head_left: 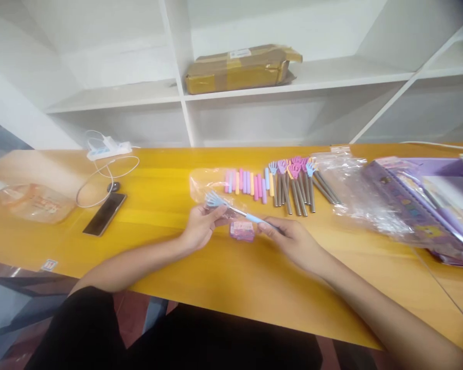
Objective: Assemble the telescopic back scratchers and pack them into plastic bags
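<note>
A back scratcher (pixel 239 211) with a light blue claw head, a metal rod and a blue sleeve stretches between my two hands. My left hand (pixel 200 226) is closed on it just below the claw. At the other end, my right hand (pixel 287 237) pinches the dark handle beside the blue sleeve. Under the rod lies a small stack of pink cards (pixel 242 231). Behind it are several pink, purple, orange and blue sleeves (pixel 250 183), partly on a clear plastic bag (pixel 200 180). Several more back scratchers (pixel 295 187) with pink, purple and blue heads lie right of the sleeves.
Clear plastic bags (pixel 360 190) and a purple box (pixel 405 200) are on the right. Leftward lie a phone (pixel 105 214), a white cable (pixel 79 198), a power strip (pixel 108 150) and an orange-tinted plastic bag (pixel 36 203). A taped carton (pixel 239 69) sits on the shelf.
</note>
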Available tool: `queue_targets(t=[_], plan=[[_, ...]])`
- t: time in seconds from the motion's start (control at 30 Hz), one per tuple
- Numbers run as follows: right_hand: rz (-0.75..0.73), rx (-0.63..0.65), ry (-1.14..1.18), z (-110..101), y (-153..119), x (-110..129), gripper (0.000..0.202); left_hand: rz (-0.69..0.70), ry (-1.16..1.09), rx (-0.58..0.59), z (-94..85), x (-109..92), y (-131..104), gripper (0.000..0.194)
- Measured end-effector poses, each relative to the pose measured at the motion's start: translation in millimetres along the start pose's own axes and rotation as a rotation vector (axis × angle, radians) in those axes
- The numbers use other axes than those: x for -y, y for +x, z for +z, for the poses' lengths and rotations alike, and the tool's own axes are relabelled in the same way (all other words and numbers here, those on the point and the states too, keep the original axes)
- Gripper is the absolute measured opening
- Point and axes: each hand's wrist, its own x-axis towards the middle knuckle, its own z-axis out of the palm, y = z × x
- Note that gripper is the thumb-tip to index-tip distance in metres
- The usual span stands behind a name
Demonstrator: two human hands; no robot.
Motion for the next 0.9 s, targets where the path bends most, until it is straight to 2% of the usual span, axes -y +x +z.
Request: queue_targets(t=[0.13,0.37,0.57,0.63,0.77,0.9], plan=[[0.028,0.035,0.054,5,-4,10,0.054,-0.018,0.033,0.037,2.5,6,-7,0.032],[0.022,0.064,0.116,6,-5,16,0.053,-0.099,0.046,0.014,4.0,13,-11,0.037],[0.009,0.111,0.152,10,-6,22,0.051,-0.157,0.068,0.221,9.6,15,-20,0.035],[-0.014,0.074,0.156,11,-6,20,0.048,-0.142,0.056,0.184,8.4,16,-18,0.035],[-0.051,-0.116,0.202,11,-3,10,0.042,-0.051,0.001,0.002,1.7,13,-6,0.033],[-0.061,-0.217,0.286,11,0,-1,0.038,-0.024,-0.03,-0.01,-3.6,6,4,0.034]])
